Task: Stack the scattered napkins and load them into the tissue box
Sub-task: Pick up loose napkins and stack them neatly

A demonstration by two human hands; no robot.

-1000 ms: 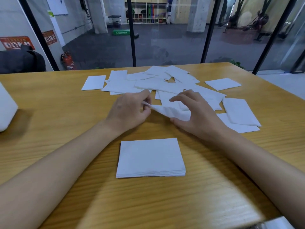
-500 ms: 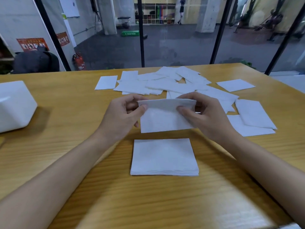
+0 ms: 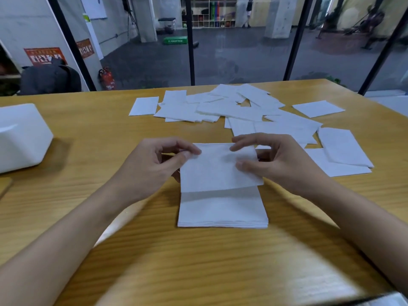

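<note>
A single white napkin [image 3: 215,171] hangs just above a neat stack of napkins [image 3: 223,212] at the table's middle, overlapping the stack's far edge. My left hand [image 3: 152,165] pinches its left top corner between thumb and finger. My right hand [image 3: 280,161] pinches its right side the same way. Several loose white napkins [image 3: 242,107] lie scattered across the far and right part of the table. The white tissue box [image 3: 21,138] stands at the left edge, apart from both hands.
The wooden table [image 3: 92,133] ends at a glass wall with black posts behind it. A thin wooden piece [image 3: 4,186] lies at the left edge below the box. A pale object [image 3: 384,300] shows at the bottom right corner.
Both hands lifted one napkin off the scattered pile, drew it toward me and lowered it over the stack. The view shifted, bringing more of the tissue box in.
</note>
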